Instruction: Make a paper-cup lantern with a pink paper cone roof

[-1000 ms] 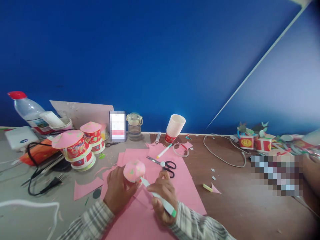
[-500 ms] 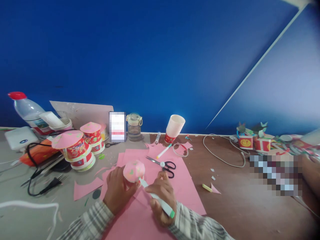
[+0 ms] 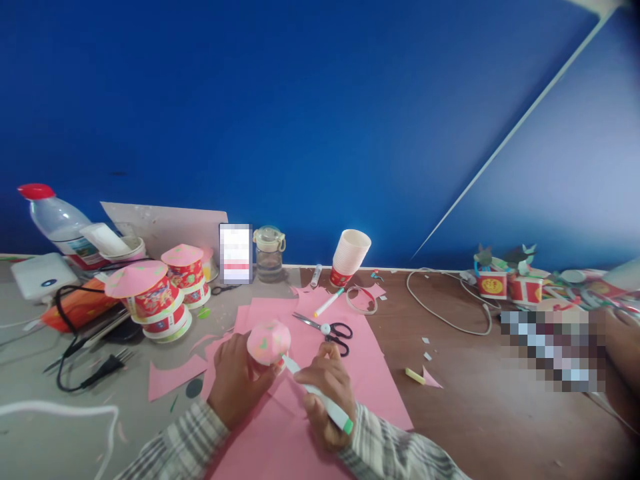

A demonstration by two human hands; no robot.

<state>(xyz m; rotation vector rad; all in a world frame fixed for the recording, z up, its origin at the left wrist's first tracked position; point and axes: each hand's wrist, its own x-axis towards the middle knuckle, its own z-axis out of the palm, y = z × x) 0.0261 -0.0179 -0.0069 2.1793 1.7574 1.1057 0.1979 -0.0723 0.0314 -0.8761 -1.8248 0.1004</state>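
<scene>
My left hand (image 3: pixel 237 379) is closed around a small paper-cup model with a spotted pink paper cone (image 3: pixel 269 340) on top; most of its body is hidden behind the fingers and cone. In my right hand (image 3: pixel 329 393) is a white marker pen (image 3: pixel 327 405) with a green end. Its tip points at the cup model just below the cone's right edge; whether it touches cannot be made out. Beneath both hands lie sheets of pink paper (image 3: pixel 373 393). Black-handled scissors (image 3: pixel 326 328) rest on the paper, half open, just beyond my right hand.
Two pink-roofed cup models (image 3: pixel 163 312) stand left, near a power plug (image 3: pixel 107 367). At the back are a phone (image 3: pixel 236 253), a glass jar (image 3: pixel 270 257) and stacked paper cups (image 3: pixel 351 253). Another marker (image 3: pixel 329 303) lies beyond the scissors. Another person's arm (image 3: pixel 623 360) reaches in at right.
The marker and my right hand have shifted very slightly to the right. My left hand keeps its hold on the cup model, and the surrounding things look unchanged.
</scene>
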